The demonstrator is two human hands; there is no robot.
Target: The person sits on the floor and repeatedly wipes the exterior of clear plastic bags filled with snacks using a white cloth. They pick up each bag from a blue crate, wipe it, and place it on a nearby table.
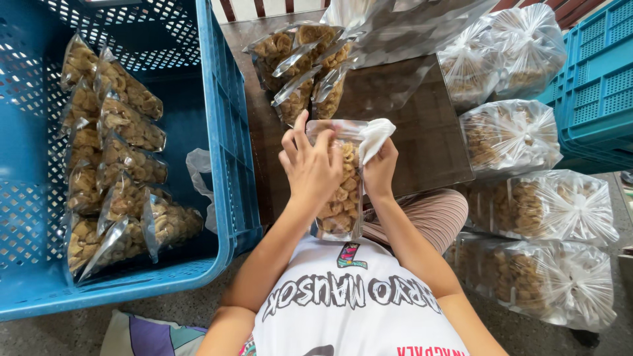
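I hold a clear, silver-edged pouch of brown snack pieces [341, 198] upright over my lap. My left hand [310, 165] grips the pouch from its left side, fingers spread over the front. My right hand [379, 173] holds a white cloth [376, 137] against the pouch's upper right corner. Several filled pouches [300, 62] lie in a loose pile on the dark low table [422, 142] just beyond my hands.
A large blue plastic crate [224, 138] on the left holds several filled pouches [112, 151] stacked in rows. Big tied clear bags of the same snack [547, 204] line the right side. Another blue crate [597, 86] stands at the far right. Empty clear bags [395, 33] lie on the table's far end.
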